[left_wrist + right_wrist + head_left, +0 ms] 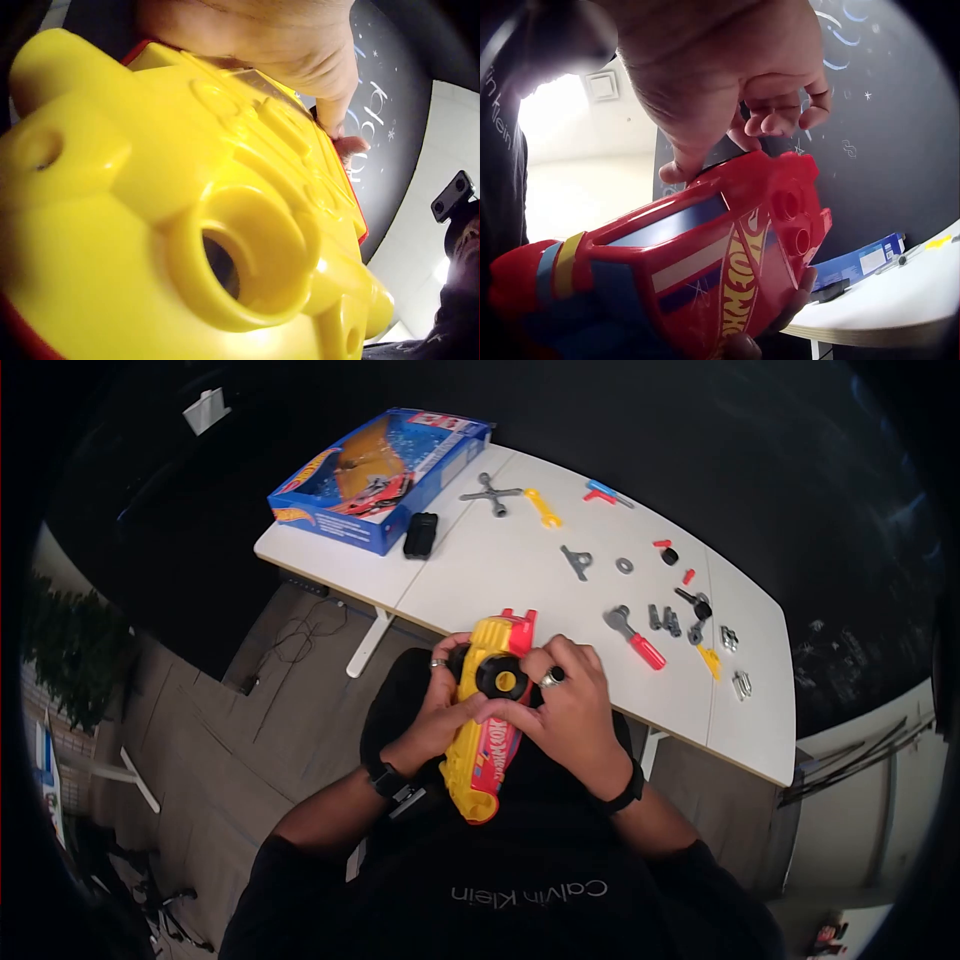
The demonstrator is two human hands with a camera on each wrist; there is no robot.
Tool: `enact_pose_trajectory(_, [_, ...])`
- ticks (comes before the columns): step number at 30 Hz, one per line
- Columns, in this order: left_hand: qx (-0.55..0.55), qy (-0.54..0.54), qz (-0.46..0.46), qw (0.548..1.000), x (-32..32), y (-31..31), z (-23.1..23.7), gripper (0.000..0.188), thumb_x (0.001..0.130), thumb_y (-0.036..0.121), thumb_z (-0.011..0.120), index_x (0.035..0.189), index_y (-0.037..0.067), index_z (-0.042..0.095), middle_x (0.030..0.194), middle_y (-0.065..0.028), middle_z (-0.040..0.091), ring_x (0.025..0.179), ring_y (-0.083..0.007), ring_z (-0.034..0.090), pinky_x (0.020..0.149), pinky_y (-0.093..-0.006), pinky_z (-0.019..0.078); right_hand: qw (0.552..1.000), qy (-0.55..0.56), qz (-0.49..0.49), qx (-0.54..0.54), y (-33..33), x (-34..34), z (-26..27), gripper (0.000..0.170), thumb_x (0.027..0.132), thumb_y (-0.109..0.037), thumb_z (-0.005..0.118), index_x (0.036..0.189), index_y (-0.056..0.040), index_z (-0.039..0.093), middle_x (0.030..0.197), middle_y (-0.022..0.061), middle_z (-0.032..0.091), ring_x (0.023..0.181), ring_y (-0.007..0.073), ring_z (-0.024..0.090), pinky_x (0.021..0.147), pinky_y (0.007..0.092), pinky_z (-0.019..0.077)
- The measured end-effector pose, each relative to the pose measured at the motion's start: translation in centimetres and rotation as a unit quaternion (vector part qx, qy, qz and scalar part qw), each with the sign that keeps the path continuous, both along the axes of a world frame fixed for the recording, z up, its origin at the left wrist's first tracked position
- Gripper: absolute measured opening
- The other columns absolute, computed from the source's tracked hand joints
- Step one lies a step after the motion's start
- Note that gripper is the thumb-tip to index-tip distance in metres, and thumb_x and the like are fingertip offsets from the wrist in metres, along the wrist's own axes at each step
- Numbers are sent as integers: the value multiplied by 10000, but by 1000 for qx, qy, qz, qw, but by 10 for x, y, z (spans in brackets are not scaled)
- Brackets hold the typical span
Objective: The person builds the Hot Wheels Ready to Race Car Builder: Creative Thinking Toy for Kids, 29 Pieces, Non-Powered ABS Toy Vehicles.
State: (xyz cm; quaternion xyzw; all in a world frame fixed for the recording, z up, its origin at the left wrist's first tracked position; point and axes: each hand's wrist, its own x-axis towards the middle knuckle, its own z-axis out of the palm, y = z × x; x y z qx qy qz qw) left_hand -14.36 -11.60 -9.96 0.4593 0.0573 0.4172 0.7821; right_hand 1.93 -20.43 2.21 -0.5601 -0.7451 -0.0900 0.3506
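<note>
A red and yellow toy car [490,745] is held on its side over the lap. My left hand [440,710] grips the car's body near one end, with its thumb across the yellow underside [97,247]. A black wheel [489,678] with a yellow hub sits at the car's side. My right hand [580,710] pinches this wheel between thumb and bent fingers. In the right wrist view, the red body [705,255] with its stickers faces the camera, and the wheel is mostly hidden behind it.
On the white table [540,575] lie a grey cross-shaped wrench [489,494], a yellow wrench [543,508], a red-handled tool [647,651] and several small parts. A blue toy box [375,530] and a black block [420,536] stand at the left end.
</note>
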Motion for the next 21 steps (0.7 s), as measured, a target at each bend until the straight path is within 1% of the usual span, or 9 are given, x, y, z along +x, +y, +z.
enact_pose_trajectory(5, [-11,-12,-17,1000,-2,-2,-1,827,963,191,763,1562,137,196,1493,-114,418,1390,-206,491,1165,-375,435,999,42,20,-4,1,16,-2,521,790,-460,868,1007,-63,611,984,117,606,885,320,633,812,428,464])
enact_pose_trajectory(8, [-20,25,1,999,-6,-3,-1,835,944,275,792,1549,133,234,1475,-106,443,1376,-205,506,1158,-385,456,986,108,-99,-80,11,63,10,417,886,-386,815,941,-17,627,918,133,649,796,353,650,730,445,519])
enact_pose_trajectory(9, [-15,36,15,999,-7,-3,-2,843,932,329,802,1545,129,257,1473,-110,466,1374,-209,527,1151,-399,479,986,82,-129,-61,22,99,-1,368,913,-347,801,912,-18,634,935,124,684,795,334,678,734,440,538])
enact_pose_trajectory(10, [-16,35,14,999,-8,-2,-3,843,932,329,802,1545,129,257,1473,-110,466,1374,-209,527,1151,-399,479,976,78,-169,-110,28,141,-6,319,915,-307,805,962,-26,661,1013,111,711,876,317,700,792,426,556])
enact_pose_trajectory(11, [-12,39,22,999,-9,-2,-4,844,935,330,799,1546,131,253,1474,-109,464,1374,-209,528,1152,-399,479,973,-12,-212,-90,33,187,-17,296,902,-278,819,1024,-39,692,1048,114,717,952,319,703,824,424,564])
enact_pose_trajectory(13, [-8,41,29,999,-11,-1,-4,844,937,332,796,1547,133,248,1475,-108,462,1374,-208,529,1154,-399,479,934,-96,-307,-155,46,279,-27,325,902,-238,808,1161,-70,707,1168,154,713,1052,347,701,906,462,582])
enact_pose_trajectory(14, [-8,48,32,998,-12,-2,-3,851,937,339,797,1549,134,242,1475,-107,460,1374,-207,529,1152,-398,482,897,-62,-385,-206,48,294,-16,360,898,-205,806,1218,-79,701,1216,163,708,1112,348,690,941,479,586])
enact_pose_trajectory(15, [-8,54,35,998,-12,-3,-3,859,937,346,797,1551,134,236,1476,-107,458,1375,-205,528,1150,-398,485,879,-112,-411,-213,50,324,-23,376,897,-191,804,1245,-89,701,1230,153,711,1174,332,672,946,482,589])
enact_pose_trajectory(21, [-8,76,43,996,-14,-1,-7,868,945,378,787,1559,132,226,1470,-106,456,1375,-201,525,1142,-391,494,840,-174,-399,-326,64,396,-53,454,819,-209,858,1244,-113,730,1223,93,735,1195,316,669,994,451,573])
